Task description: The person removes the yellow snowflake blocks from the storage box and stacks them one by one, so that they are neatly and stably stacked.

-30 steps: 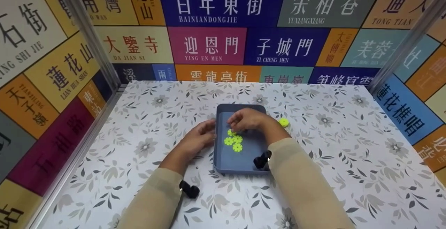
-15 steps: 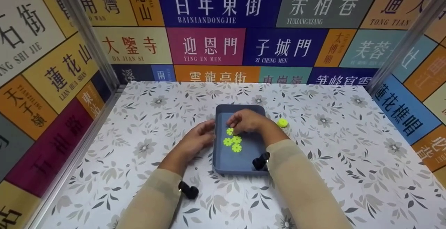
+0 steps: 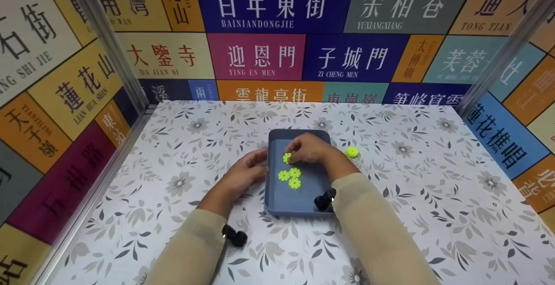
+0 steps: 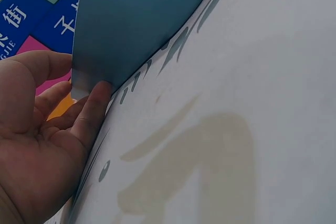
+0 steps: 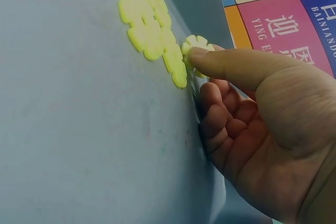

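Inside a grey-blue tray (image 3: 303, 200), my right hand (image 3: 310, 148) pinches a yellow-green, flower-shaped notched disc (image 5: 197, 48) between thumb and fingers. Nearer to me, several similar discs (image 3: 295, 183) lie flat in a cluster on the tray floor; the right wrist view shows them touching or overlapping. My left hand (image 3: 245, 172) is at the tray's left side, its fingers loosely bent. In the left wrist view, fingertips (image 4: 102, 90) of that hand touch the tray's outer wall (image 4: 131, 19) without gripping it.
On the flowered tablecloth (image 3: 412, 181), just right of the tray, lies another yellow-green piece (image 3: 351, 152), perhaps a small stack. Printed panels (image 3: 277, 3) stand behind the table and along both sides. Each wrist bears a small black camera (image 3: 235, 236).
My right hand has shifted slightly away from me with the disc, which now stands apart from the cluster. The left hand stays at the tray wall.
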Tool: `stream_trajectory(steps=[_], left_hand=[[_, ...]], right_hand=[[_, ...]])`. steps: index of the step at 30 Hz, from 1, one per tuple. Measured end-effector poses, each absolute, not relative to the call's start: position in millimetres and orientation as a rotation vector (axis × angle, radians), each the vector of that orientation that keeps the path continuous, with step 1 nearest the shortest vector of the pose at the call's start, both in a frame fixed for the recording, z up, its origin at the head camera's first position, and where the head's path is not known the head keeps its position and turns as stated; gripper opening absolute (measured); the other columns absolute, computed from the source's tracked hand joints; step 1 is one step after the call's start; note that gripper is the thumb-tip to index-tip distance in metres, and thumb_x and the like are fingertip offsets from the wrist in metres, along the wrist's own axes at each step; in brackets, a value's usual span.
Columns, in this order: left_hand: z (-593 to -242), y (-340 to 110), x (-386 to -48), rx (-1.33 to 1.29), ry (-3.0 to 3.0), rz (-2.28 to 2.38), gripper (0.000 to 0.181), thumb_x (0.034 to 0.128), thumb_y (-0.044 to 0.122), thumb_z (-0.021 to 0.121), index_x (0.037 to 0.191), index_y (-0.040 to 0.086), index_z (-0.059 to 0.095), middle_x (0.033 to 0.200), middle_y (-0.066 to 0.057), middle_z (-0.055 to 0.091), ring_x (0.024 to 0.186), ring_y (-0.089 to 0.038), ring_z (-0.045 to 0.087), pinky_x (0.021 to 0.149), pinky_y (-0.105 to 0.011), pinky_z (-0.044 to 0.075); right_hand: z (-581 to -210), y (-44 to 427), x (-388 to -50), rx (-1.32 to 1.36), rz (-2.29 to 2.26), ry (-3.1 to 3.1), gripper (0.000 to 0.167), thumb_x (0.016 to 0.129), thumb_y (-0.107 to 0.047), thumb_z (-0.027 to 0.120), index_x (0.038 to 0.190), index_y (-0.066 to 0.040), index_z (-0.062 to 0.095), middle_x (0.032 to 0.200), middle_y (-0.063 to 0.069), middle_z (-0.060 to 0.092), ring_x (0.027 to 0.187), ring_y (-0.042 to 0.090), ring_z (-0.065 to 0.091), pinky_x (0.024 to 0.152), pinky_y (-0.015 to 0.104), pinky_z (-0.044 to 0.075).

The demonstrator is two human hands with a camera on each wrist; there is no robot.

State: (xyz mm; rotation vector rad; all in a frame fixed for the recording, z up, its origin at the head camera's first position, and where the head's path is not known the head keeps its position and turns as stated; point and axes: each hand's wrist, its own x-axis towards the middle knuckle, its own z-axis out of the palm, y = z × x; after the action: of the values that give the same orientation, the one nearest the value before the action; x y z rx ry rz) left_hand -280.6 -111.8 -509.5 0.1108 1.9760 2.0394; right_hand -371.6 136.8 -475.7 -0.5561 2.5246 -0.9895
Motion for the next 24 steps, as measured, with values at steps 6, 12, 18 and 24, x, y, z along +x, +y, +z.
stream_trajectory(steps=[6,12,18,24], left_hand=[[-508.5,-112.2,-280.0,0.106,2.005,2.03,0.065,0.0985,0.008,0.066,0.161,0.014,0.048,0.163,-0.009,0.053,0.147,-0.027,0.055,0.123,-0.048,0.046],[-508.2,-111.6,-278.4,0.097,2.036,2.007,0.065,0.0984,0.01,0.067,0.161,0.016,0.049,0.162,-0.006,0.055,0.145,-0.025,0.057,0.123,-0.047,0.047],[-508.2,-111.4,-277.5,0.103,2.02,2.015,0.066,0.0974,0.01,0.069,0.16,0.017,0.05,0.161,-0.006,0.055,0.145,-0.026,0.057,0.122,-0.046,0.048],[-509.1,-113.3,-277.4,0.116,2.0,2.046,0.066,0.0984,0.009,0.067,0.161,0.016,0.048,0.162,-0.009,0.053,0.147,-0.028,0.055,0.121,-0.047,0.048]], right_hand=[[-471.9,137.2,-370.8,-0.461,-1.084,2.506,0.019,0.096,-0.026,0.079,0.112,-0.016,0.083,0.102,0.004,0.081,0.084,0.016,0.072,0.071,0.03,0.058],[-461.6,141.3,-370.8,-0.323,-1.313,2.427,0.019,0.1,-0.025,0.075,0.115,-0.015,0.081,0.103,0.006,0.079,0.087,0.019,0.073,0.081,0.037,0.063],[-442.8,153.1,-362.4,-0.229,-1.513,2.317,0.021,0.099,-0.024,0.076,0.118,-0.015,0.079,0.104,0.005,0.077,0.091,0.022,0.072,0.092,0.046,0.063],[-425.6,175.7,-343.9,-0.214,-1.711,2.248,0.028,0.1,-0.021,0.076,0.124,-0.006,0.076,0.101,0.0,0.076,0.085,0.015,0.069,0.084,0.035,0.064]])
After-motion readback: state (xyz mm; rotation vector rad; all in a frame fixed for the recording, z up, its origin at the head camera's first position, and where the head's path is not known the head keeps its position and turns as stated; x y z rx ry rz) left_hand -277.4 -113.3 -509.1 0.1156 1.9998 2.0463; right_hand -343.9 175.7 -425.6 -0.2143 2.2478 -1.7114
